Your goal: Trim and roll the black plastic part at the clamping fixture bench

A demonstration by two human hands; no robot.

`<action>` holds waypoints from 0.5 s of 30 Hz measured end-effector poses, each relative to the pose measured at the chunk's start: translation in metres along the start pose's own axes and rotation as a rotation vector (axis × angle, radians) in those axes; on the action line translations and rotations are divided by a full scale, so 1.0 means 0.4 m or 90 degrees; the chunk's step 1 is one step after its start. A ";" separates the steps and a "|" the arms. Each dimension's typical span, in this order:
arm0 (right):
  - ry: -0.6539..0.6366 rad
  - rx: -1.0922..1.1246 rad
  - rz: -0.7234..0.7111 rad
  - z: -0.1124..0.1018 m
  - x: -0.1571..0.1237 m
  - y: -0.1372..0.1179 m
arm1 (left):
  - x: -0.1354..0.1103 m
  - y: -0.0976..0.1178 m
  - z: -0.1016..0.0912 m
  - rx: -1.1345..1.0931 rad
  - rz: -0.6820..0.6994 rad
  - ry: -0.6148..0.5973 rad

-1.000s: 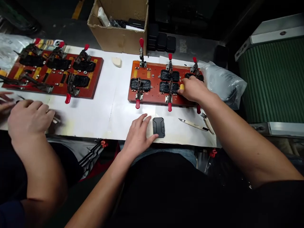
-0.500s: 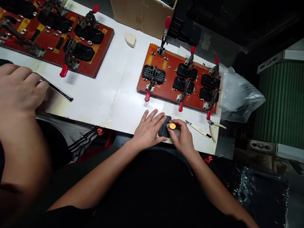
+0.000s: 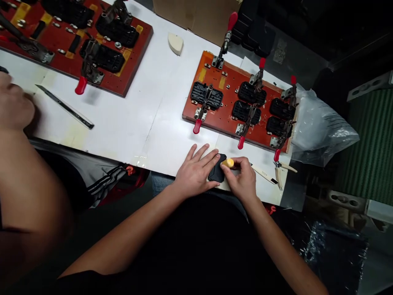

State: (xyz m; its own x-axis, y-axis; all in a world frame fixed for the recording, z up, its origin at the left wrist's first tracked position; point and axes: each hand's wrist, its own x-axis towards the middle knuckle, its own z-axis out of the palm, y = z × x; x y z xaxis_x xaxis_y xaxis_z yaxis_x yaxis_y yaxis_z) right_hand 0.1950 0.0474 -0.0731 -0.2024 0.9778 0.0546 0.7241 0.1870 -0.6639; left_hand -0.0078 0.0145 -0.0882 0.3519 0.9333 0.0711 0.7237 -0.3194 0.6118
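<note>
Change: a second ago the right hand was up at the jig, at its right-hand clamps; now it is down at the near bench edge beside the left hand — the work has shifted from the jig to the loose part.
Part: the black part lies flat on the white bench, just in front of the person, between the two hands; it is a small moulded plate, matt, with rounded corners.
Left hand: fingers spread flat and pressing the part's left side down — holding, not wrapping it.
Right hand: fingers closed on a tool with a yellow handle; its tip seems to meet the part's upper right edge, though the hand hides it.
Jig: an orange-brown board carrying five black ribbed parts under toggle clamps with red grips.
Beside: a knife with a pale handle lies just right of the right hand; a crumpled clear bag sits past the jig.
Co-worker: a fist rests at far left, near a thin blade and a second, darker jig.
</note>
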 end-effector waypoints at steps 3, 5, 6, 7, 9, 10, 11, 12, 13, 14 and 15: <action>0.046 -0.018 0.026 0.001 0.005 -0.004 | 0.002 0.000 -0.003 -0.001 -0.004 -0.002; 0.044 -0.013 0.043 0.004 0.006 -0.007 | 0.003 0.001 -0.006 -0.007 -0.003 -0.012; 0.030 -0.004 0.051 0.005 0.006 -0.009 | 0.003 0.001 -0.006 -0.012 -0.001 -0.015; 0.016 0.003 0.060 0.006 0.007 -0.009 | 0.003 0.002 -0.007 -0.016 0.000 -0.015; 0.005 0.008 0.084 0.004 0.012 -0.007 | 0.002 0.002 -0.007 -0.019 -0.003 -0.007; 0.015 0.004 0.097 0.002 0.015 -0.005 | 0.001 0.001 -0.007 -0.019 -0.006 -0.003; 0.029 -0.001 0.110 -0.001 0.018 -0.002 | 0.000 0.001 -0.007 -0.019 -0.009 -0.001; 0.042 -0.006 0.119 -0.003 0.020 0.000 | 0.000 0.001 -0.007 -0.019 -0.011 -0.001; 0.046 -0.008 0.122 -0.006 0.021 0.001 | 0.000 0.001 -0.006 -0.019 -0.011 -0.003; 0.038 -0.008 0.116 -0.008 0.021 0.001 | 0.000 0.001 -0.006 -0.020 -0.008 -0.006; 0.020 -0.009 0.104 -0.010 0.020 0.000 | 0.000 0.001 -0.006 -0.021 -0.006 -0.009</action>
State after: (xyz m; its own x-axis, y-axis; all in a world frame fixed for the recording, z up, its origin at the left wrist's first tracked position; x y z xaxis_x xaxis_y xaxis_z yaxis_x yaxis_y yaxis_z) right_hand 0.1960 0.0556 -0.0696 -0.0609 0.9977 -0.0290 0.7553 0.0271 -0.6549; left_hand -0.0090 0.0148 -0.0861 0.3534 0.9339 0.0549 0.7069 -0.3050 0.6382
